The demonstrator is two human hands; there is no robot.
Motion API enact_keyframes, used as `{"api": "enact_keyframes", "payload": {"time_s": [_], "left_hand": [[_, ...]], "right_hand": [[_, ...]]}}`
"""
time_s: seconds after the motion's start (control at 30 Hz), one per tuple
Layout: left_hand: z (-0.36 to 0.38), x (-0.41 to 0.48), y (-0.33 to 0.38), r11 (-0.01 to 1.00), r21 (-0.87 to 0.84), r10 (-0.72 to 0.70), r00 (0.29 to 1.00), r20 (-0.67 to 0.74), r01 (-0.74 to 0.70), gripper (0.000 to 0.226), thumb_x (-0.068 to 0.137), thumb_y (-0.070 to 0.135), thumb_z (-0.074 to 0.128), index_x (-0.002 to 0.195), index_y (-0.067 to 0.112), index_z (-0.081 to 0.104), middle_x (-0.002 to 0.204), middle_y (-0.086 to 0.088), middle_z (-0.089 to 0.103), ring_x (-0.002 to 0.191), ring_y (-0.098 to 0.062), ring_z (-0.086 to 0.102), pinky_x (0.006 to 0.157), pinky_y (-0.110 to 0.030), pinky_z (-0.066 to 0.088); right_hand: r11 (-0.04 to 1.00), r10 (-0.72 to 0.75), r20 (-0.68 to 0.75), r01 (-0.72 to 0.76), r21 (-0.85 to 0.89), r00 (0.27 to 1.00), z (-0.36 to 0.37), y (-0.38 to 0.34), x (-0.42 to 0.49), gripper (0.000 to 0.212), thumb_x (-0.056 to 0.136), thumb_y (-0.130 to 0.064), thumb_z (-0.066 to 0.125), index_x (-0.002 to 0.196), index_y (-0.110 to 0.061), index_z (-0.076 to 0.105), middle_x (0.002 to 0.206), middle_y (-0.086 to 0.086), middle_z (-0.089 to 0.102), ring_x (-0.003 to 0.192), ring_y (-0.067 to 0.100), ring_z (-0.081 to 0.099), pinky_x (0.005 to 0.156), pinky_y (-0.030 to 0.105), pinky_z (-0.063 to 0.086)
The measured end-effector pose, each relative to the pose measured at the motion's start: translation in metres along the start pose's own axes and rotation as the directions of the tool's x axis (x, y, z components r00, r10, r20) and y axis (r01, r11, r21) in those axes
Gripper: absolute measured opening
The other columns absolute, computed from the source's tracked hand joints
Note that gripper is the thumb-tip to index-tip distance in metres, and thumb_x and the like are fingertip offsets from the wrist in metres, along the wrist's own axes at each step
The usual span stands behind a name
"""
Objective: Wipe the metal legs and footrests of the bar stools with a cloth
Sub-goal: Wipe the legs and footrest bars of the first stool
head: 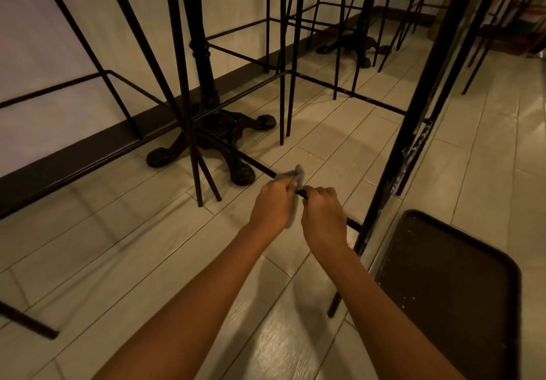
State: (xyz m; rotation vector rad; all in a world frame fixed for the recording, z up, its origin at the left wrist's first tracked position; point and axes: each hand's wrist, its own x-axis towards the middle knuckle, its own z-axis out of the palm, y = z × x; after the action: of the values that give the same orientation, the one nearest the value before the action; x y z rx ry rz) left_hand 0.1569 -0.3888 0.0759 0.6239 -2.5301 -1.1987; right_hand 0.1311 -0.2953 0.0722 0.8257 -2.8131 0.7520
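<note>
Inside cloth (299,173), footrest rod (254,163), diagonal.

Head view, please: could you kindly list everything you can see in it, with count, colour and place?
cloth: one, grey, wrapped on the footrest bar, centre
footrest bar: one in use, black, low above the floor, centre
stool legs: several, black thin metal, along the wall
table bases: two, black with clawed feet, by the wall; the second is farther back
seat: one, dark brown, bottom right
floor: beige tiles
skirting: dark strip at the foot of the wall
wall: pale, left
left hand: grips the cloth on the bar
right hand: grips the bare bar beside it
</note>
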Motion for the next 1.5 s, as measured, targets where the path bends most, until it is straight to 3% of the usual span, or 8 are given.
{"api": "enact_keyframes", "payload": {"time_s": [0.1,0.33,0.47,0.57,0.77,0.93,1.3,1.5], "left_hand": [[-0.001,0.003,-0.004,0.999,0.033,-0.012,1.0,0.014,0.012,0.035,0.099,0.029,0.035,0.127,0.017,0.053,0.114,-0.015,0.064,0.106,-0.028,0.059,0.09,-0.041,0.049],[0.004,-0.001,0.006,0.999,0.039,0.001,0.997,-0.082,0.002,0.035,0.1,0.024,0.034,0.125,0.009,0.054,0.113,-0.018,0.062,0.105,-0.029,0.059,0.08,-0.03,0.044],[0.01,-0.01,0.011,1.0,-0.014,0.003,1.0,-0.021,-0.003,0.039,0.1,0.036,0.032,0.122,0.014,0.056,0.112,-0.017,0.063,0.102,-0.028,0.061,0.084,-0.034,0.049],[0.01,-0.007,0.009,0.999,-0.037,-0.031,0.999,0.012,0.031,0.041,0.098,0.042,0.031,0.12,0.02,0.057,0.109,-0.015,0.065,0.096,-0.026,0.061,0.076,-0.03,0.047],[0.01,-0.006,0.009,0.998,-0.024,-0.05,0.999,0.002,0.05,0.043,0.098,0.043,0.03,0.123,0.019,0.056,0.116,-0.015,0.061,0.106,-0.028,0.058,0.081,-0.03,0.043],[0.02,-0.009,0.011,0.999,0.035,-0.03,0.999,0.037,0.029,0.046,0.097,0.048,0.027,0.113,0.021,0.061,0.102,-0.014,0.066,0.094,-0.03,0.062,0.073,-0.031,0.047],[0.017,-0.016,0.018,0.998,0.046,-0.045,0.997,0.058,0.042,0.041,0.099,0.04,0.029,0.115,0.016,0.059,0.11,-0.017,0.063,0.099,-0.033,0.059,0.073,-0.031,0.041],[0.019,-0.029,0.026,0.998,0.05,0.03,0.979,0.202,-0.041,0.035,0.098,0.033,0.036,0.123,0.018,0.056,0.114,-0.018,0.063,0.102,-0.031,0.06,0.077,-0.029,0.044]], "right_hand": [[1.0,-0.003,0.001,0.003,0.006,1.0,0.001,0.002,-0.002,0.028,0.087,0.004,0.049,0.113,-0.002,0.059,0.105,0.017,0.063,0.104,0.027,0.05,0.079,0.034,0.043],[0.999,-0.021,-0.017,0.021,0.032,1.0,0.001,0.005,-0.003,0.026,0.088,0.002,0.048,0.111,-0.001,0.059,0.104,0.018,0.063,0.103,0.029,0.049,0.081,0.036,0.042],[0.999,-0.017,0.027,0.016,0.047,0.999,-0.004,0.004,-0.003,0.029,0.09,-0.004,0.046,0.118,-0.002,0.053,0.112,0.016,0.058,0.11,0.027,0.044,0.088,0.034,0.041],[0.996,0.001,0.033,-0.004,0.089,0.999,-0.009,0.003,-0.004,0.037,0.09,-0.006,0.049,0.126,-0.003,0.045,0.121,0.015,0.053,0.117,0.025,0.039,0.093,0.031,0.038],[0.996,0.044,0.057,-0.048,0.07,0.997,-0.016,0.0,-0.009,0.052,0.089,0.003,0.045,0.139,-0.004,0.029,0.134,0.014,0.043,0.126,0.024,0.031,0.102,0.027,0.031],[0.99,0.041,0.1,-0.053,0.127,0.994,-0.027,-0.003,-0.021,0.056,0.083,0.005,0.046,0.136,-0.004,0.031,0.133,0.014,0.041,0.126,0.024,0.031,0.105,0.029,0.032],[0.998,0.03,0.127,-0.037,0.057,0.991,-0.038,-0.011,-0.029,0.065,0.078,0.003,0.05,0.138,0.0,0.026,0.133,0.017,0.041,0.127,0.027,0.029,0.108,0.029,0.028],[0.998,0.054,0.072,-0.053,-0.025,0.996,-0.037,0.003,-0.032,0.063,0.088,-0.006,0.048,0.142,-0.002,0.017,0.14,0.015,0.035,0.132,0.028,0.025,0.112,0.029,0.021]]}}
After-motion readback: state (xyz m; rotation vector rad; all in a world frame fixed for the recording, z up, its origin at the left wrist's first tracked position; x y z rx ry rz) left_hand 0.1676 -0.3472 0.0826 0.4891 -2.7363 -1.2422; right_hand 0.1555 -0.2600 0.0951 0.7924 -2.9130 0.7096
